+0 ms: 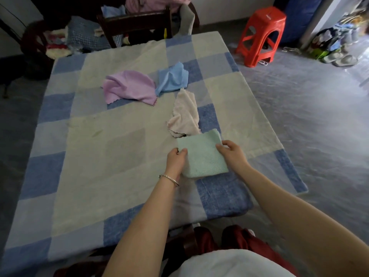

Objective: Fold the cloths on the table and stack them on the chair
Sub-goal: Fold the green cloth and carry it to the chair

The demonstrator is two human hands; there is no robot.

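a: head view. where is the green cloth?

b: the folded green cloth (202,156) lies on the table (99,156) near the front edge, between both hands, its long side running away from the person.

a: and the grips?

b: the left hand (176,159) pinches its left edge. the right hand (231,151) pinches its right edge between thumb and fingers.

a: the chair?

b: the dark chair (135,23) stands past the far edge, ahead and left, likely closer to the left hand. a pink cloth (184,114), purple cloth (129,86) and blue cloth (172,78) lie loose between.
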